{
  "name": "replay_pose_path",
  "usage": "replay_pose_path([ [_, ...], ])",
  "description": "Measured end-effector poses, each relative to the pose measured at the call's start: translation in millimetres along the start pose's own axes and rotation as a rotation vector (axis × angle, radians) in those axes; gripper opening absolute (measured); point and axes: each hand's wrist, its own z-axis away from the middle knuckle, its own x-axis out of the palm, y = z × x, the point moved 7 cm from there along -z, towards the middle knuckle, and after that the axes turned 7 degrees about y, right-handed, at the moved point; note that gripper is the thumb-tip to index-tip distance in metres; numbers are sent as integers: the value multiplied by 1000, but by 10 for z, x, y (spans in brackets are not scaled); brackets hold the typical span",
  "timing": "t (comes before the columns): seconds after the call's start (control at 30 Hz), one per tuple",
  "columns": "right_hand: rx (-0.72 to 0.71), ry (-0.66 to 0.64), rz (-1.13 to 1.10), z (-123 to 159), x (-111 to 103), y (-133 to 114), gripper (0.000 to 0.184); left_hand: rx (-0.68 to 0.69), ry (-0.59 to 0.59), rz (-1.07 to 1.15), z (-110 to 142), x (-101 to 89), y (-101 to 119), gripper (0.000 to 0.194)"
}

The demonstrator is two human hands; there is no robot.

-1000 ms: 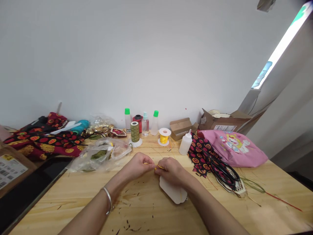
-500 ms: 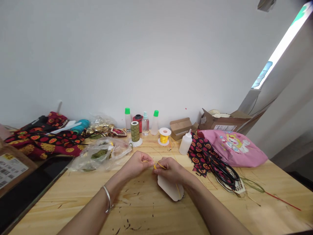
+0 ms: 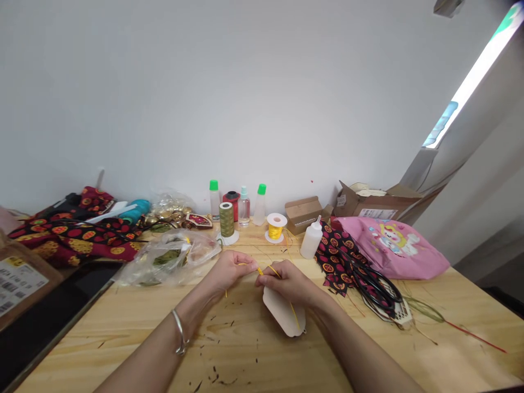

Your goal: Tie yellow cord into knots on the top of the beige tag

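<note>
Between my hands runs a thin yellow cord (image 3: pixel 260 270). The fingertips of my left hand (image 3: pixel 232 270) pinch it, and a short loose end hangs below that palm. My right hand (image 3: pixel 284 281) is closed on the cord too, its thumb and forefinger close to the left fingertips. Under the right hand lies a pale flat panel (image 3: pixel 282 312) with rounded corners, the cord crossing its face; its upper part is hidden by the fingers. Behind the hands stands a white spool of yellow cord (image 3: pixel 276 232), with a strand trailing off its right side.
A white squeeze bottle (image 3: pixel 311 240), a green thread cone (image 3: pixel 226 219) and green-capped bottles (image 3: pixel 259 206) stand behind. To the left lie a clear plastic bag (image 3: pixel 167 256) and patterned fabric (image 3: pixel 82 234). On the right are a pink pouch (image 3: pixel 393 248) and black cable (image 3: pixel 372 286).
My left hand has shifted slightly up, and a yellow cord end now dangles beneath it. The right hand and the panel have barely moved.
</note>
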Motion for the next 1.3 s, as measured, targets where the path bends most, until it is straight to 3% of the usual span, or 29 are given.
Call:
replay_pose_path([
  [0.27, 83, 13, -68, 12, 97, 67, 25, 20, -26, -45, -13, -43, 11, 31],
  [0.53, -21, 114, 28, -19, 85, -14, 23, 5, 19, 18, 6, 0, 22, 24],
  [0.67, -22, 96, -51, -6, 73, -77, 26, -18, 51, 13, -8, -26, -5, 27],
  [0.87, 8, 75, -170, 15, 77, -98, 30, -30, 6, 32, -38, -48, -48, 31],
  [1.03, -11, 86, -171, -5, 122, -58, 22, -41, 8, 35, -33, -51, -55, 29],
  [1.3, -59, 133, -183, 1, 71, -92, 36, -1, -20, 18, -3, -14, 7, 32],
])
